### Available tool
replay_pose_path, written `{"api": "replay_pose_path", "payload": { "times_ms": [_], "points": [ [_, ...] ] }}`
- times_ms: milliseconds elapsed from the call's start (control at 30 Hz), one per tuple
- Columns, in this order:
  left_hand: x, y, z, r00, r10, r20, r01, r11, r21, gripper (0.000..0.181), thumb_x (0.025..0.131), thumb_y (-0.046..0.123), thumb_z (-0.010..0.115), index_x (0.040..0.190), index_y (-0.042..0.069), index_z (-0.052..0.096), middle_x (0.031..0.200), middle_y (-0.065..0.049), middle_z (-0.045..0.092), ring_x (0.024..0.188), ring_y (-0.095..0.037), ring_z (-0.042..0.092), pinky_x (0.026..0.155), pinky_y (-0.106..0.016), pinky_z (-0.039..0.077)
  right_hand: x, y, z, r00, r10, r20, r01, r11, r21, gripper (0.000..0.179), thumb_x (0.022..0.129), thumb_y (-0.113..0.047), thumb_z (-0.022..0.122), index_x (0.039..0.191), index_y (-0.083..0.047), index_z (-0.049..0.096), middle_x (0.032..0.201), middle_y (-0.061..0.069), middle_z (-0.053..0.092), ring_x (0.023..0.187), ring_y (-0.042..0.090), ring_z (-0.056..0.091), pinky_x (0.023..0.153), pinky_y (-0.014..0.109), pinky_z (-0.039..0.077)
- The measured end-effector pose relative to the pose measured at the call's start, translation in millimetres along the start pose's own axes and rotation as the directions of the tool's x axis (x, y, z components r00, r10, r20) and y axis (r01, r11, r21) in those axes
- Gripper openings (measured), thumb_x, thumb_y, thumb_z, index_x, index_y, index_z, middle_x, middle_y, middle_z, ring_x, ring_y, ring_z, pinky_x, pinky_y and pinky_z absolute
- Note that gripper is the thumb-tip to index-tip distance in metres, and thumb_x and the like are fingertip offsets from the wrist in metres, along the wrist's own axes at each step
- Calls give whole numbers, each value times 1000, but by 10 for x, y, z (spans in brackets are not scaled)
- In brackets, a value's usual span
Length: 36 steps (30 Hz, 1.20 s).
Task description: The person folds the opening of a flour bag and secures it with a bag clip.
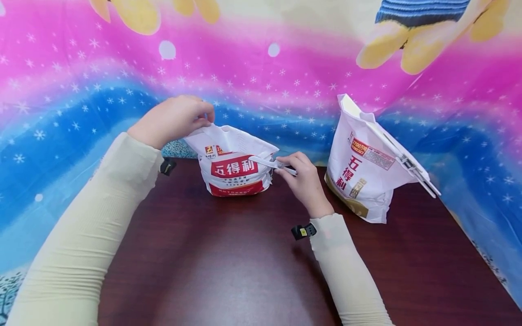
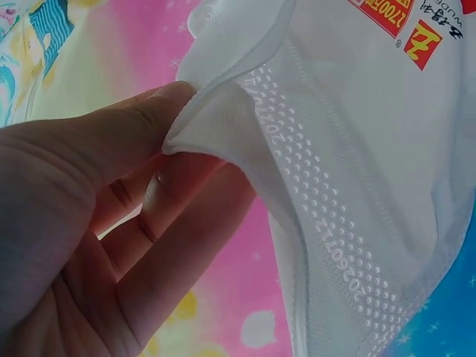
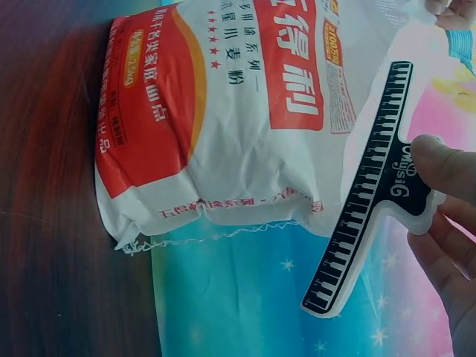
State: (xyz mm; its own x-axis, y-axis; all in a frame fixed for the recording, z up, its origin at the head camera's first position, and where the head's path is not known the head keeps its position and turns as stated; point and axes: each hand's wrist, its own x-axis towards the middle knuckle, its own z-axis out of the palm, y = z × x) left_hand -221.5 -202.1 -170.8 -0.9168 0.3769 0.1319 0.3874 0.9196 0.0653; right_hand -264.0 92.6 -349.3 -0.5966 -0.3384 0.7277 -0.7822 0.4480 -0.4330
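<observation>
A white and red flour bag (image 1: 234,168) stands at the back of the table, its top edge loose and crumpled. My left hand (image 1: 179,118) is at its top left corner. In the left wrist view, thumb and fingers pinch the mouth edge of the flour bag (image 2: 335,126), and its two layers gape slightly. My right hand (image 1: 301,179), to the right of the bag, pinches the handle of a clip. Piano keys are printed on the long bar of this clip (image 3: 361,197), which overlaps the bag's right side in the head view.
On the right stands a second white flour bag (image 1: 359,167), taller, with a long white clip (image 1: 408,164) on its slanted top. Both bags are on a dark brown table (image 1: 228,262). Right behind the table hangs a colourful cloth (image 1: 253,72) with snowflakes.
</observation>
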Motion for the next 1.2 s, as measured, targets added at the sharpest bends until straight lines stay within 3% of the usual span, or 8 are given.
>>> {"api": "replay_pose_path", "payload": {
  "times_ms": [500, 833, 1067, 1200],
  "points": [
    [5, 1, -11, 1000, 6, 7, -6, 1000, 4, 14, 91, 10, 60, 106, 9, 60, 105, -13, 59, 94, -31, 55, 80, -47, 49, 109, 11, -45, 1000, -2, -9, 2, 1000, 4, 27, 81, -16, 72, 108, -8, 69, 96, 3, 60, 90, 19, 57, 77, 28, 52],
    [2, 6, 0, 1000, 0, 9, 0, 1000, -2, 15, 92, 10, 60, 106, 10, 60, 105, -13, 59, 94, -31, 56, 79, -47, 51, 163, 25, -72, 997, -66, -32, 66, 998, -8, 21, 81, -12, 72, 101, -5, 69, 91, 4, 56, 85, 17, 54, 71, 25, 49],
    [0, 12, 1, 1000, -5, 14, 5, 1000, -5, 15, 91, 10, 60, 107, 9, 60, 106, -14, 59, 95, -31, 55, 80, -47, 51, 184, 22, -102, 996, -84, -33, 83, 996, -19, 19, 80, -10, 72, 98, -3, 71, 85, 4, 56, 81, 17, 51, 66, 32, 49],
    [4, 1, 8, 1000, -4, 9, 4, 1000, -4, 15, 91, 10, 60, 106, 10, 60, 105, -13, 59, 94, -31, 55, 80, -47, 50, 237, 12, -122, 992, -117, -54, 116, 993, -26, 16, 80, -8, 73, 95, -2, 72, 81, 4, 56, 78, 18, 50, 64, 28, 45]
  ]
}}
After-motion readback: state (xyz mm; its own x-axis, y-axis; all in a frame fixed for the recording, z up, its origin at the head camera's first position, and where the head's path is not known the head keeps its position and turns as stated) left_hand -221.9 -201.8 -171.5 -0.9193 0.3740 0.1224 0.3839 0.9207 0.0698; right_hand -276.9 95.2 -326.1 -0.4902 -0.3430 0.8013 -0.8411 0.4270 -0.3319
